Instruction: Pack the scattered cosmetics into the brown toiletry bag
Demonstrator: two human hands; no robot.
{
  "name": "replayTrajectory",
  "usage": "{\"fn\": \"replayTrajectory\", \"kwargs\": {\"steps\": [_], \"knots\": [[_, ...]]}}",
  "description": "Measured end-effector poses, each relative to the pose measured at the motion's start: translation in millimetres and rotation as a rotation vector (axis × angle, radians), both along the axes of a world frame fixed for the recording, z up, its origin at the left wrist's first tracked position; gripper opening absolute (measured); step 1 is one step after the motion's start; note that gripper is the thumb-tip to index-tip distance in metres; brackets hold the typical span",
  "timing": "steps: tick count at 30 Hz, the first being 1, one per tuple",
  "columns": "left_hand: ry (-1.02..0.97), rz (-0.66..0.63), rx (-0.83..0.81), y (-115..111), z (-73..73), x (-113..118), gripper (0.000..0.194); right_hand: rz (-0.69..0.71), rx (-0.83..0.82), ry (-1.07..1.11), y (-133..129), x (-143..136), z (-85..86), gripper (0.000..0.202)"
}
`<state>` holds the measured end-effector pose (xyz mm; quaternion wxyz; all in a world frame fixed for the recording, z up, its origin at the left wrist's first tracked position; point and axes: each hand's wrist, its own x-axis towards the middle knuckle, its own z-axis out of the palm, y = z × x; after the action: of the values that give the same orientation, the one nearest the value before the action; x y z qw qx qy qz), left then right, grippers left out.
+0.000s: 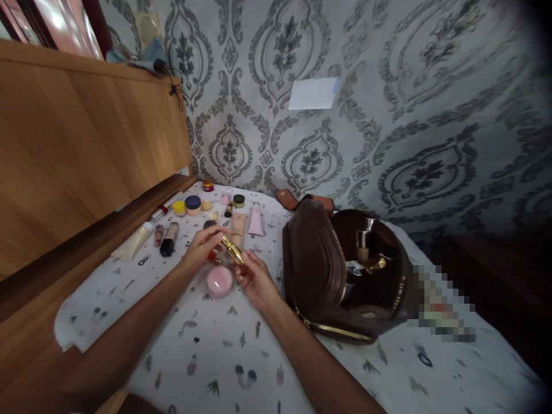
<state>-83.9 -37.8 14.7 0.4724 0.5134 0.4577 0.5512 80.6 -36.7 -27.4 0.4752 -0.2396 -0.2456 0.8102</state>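
Observation:
A slim, shiny gold cosmetic tube is held at its lower end between the thumb and fingers of my right hand. The fingers of my left hand are closed at its upper end. Just below the hands stands a round pink jar with a glossy top. Behind my left fingers, a small orange-red item is partly hidden. A beige squeeze tube lies just beyond the gold tube, and a pink squeeze tube is to its right.
An open brown leather bag stands on the right, with a clear bottle and other items inside. Several jars, including a navy-lidded one, and a cream tube lie on the patterned cloth. A wooden panel borders the left.

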Motion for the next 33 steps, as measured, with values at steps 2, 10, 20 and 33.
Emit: {"fn": "replayTrajectory", "kwargs": {"steps": [2, 10, 20, 33], "knots": [[-0.001, 0.023, 0.03, 0.5, -0.5, 0.7, 0.034, -0.003, 0.002, 0.01, -0.3, 0.4, -0.4, 0.035], [0.068, 0.121, 0.052, 5.9, -4.7, 0.5, 0.033, -0.007, 0.006, -0.008, -0.6, 0.2, 0.3, 0.035], [0.068, 0.029, 0.111, 4.0, -3.5, -3.3, 0.032, -0.009, -0.002, 0.009, 0.8, 0.8, -5.0, 0.03], [0.121, 0.109, 0.058, 7.0, -7.1, 1.4, 0.036, 0.007, 0.027, 0.013, 0.0, 1.0, -4.1, 0.032]]}}
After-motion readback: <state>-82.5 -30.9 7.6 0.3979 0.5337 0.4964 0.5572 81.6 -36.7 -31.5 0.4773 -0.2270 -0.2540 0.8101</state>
